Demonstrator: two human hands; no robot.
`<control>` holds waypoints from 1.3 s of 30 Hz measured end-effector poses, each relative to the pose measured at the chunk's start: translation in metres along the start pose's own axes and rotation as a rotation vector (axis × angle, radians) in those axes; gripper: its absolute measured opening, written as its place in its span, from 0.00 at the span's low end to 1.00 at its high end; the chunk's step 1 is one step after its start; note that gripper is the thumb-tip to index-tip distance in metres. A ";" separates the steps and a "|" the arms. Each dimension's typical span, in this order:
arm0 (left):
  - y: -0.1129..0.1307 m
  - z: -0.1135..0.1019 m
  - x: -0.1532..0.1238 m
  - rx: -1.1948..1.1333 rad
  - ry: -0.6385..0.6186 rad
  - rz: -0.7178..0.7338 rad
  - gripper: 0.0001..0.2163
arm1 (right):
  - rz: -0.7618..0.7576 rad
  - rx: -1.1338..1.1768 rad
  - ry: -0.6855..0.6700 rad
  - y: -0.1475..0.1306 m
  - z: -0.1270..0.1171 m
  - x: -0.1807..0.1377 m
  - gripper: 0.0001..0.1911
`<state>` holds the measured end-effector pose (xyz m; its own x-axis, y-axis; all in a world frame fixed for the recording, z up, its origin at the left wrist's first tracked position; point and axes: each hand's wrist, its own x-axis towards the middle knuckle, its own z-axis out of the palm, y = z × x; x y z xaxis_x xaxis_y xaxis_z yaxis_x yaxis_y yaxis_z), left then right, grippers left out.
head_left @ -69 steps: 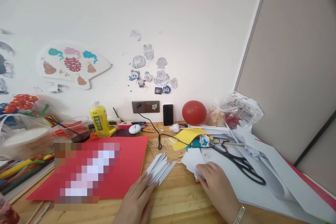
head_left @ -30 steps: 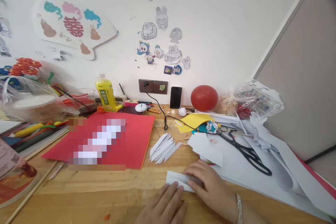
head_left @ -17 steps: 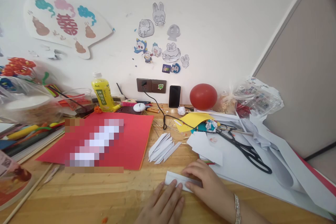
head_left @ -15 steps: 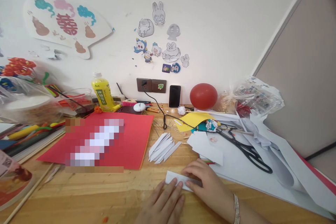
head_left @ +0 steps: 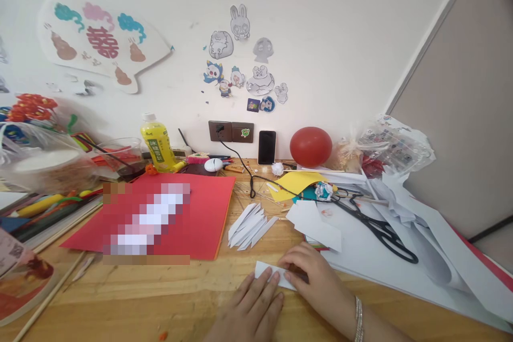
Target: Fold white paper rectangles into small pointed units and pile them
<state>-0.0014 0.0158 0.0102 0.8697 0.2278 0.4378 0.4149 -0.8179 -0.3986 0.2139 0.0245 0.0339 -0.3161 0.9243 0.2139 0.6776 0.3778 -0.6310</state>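
Your left hand (head_left: 252,304) lies palm down with its fingers slightly apart, the tips of the index and middle fingers resting on a narrow strip of white paper (head_left: 264,268). Your right hand (head_left: 315,275) curls over the right end of that strip, thumb on the near side and index finger beyond it with a gap between; you cannot tell from here whether they pinch it. The strip sits on the wooden table (head_left: 160,299), just in front of you. Compared with half a second ago, your hands are in nearly the same place, but less white paper shows between your right thumb and index finger.

About two seconds ago your left fingers were on the pile of folded strips (head_left: 249,227) and your right hand was at the loose white sheets (head_left: 315,227). Now both stacks lie beyond your hands, untouched, and the sheets are fanned out farther to the right than they were then.

Farther out, the red paper (head_left: 204,214) lies left of the pile, and the black-handled scissors (head_left: 360,217) rest on big white paper to your right. At the wall, the phone (head_left: 266,148) stands upright near the red balloon (head_left: 311,147), both where they were.
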 end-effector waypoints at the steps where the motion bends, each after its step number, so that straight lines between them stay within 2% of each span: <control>1: 0.000 0.000 0.001 -0.002 0.001 -0.008 0.13 | -0.002 0.000 0.004 0.000 0.000 0.000 0.12; 9: 0.003 0.001 0.000 -0.024 -0.009 -0.034 0.15 | -0.011 0.010 0.010 0.002 0.003 0.003 0.10; 17: 0.003 -0.012 0.004 0.085 0.016 -0.028 0.13 | 0.027 0.008 0.002 0.003 0.004 0.003 0.11; 24: 0.007 -0.003 -0.002 0.082 0.037 -0.066 0.13 | 0.042 0.038 0.007 0.002 0.004 0.003 0.12; 28: 0.008 -0.005 -0.002 0.026 0.026 -0.096 0.14 | 0.044 0.035 0.006 -0.002 0.002 0.003 0.12; 39: 0.007 -0.010 0.002 0.064 0.043 -0.097 0.14 | 0.059 -0.101 -0.016 -0.009 0.006 0.000 0.09</control>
<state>0.0003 0.0053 0.0163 0.8130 0.2804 0.5103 0.5139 -0.7576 -0.4025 0.2040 0.0204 0.0354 -0.2837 0.9443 0.1667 0.7586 0.3274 -0.5633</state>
